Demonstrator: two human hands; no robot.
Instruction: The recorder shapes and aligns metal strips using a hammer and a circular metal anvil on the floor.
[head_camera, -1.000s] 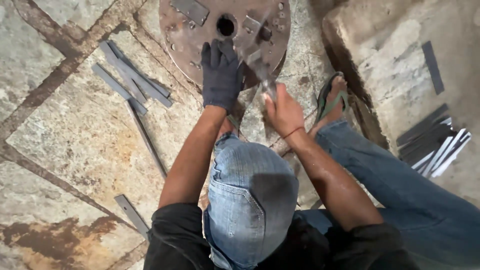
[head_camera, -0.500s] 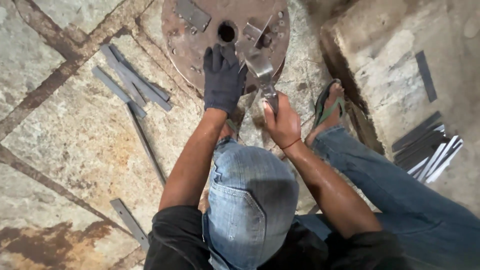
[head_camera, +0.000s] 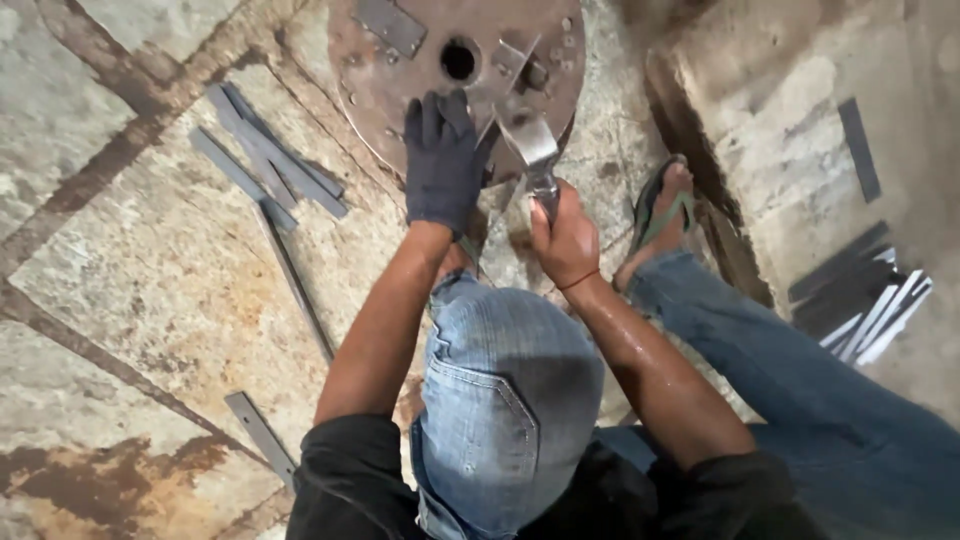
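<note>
Flat grey metal strips (head_camera: 268, 152) lie in a loose bunch on a stained stone floor (head_camera: 150, 300), with a thin rod (head_camera: 295, 285) just below them. Another short strip (head_camera: 260, 435) lies lower left. A stack of metal strips (head_camera: 865, 300) rests at right, near a green sandal (head_camera: 665, 205).

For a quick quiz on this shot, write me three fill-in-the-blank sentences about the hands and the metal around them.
1. The left hand wears a dark ____.
2. The right hand grips a metal tool and is ____.
3. The left hand rests on a rusty ____ plate with a hole at its middle.
4. Flat strips lie on the ____ floor.

Missing words: glove; bare; round; stone
</note>
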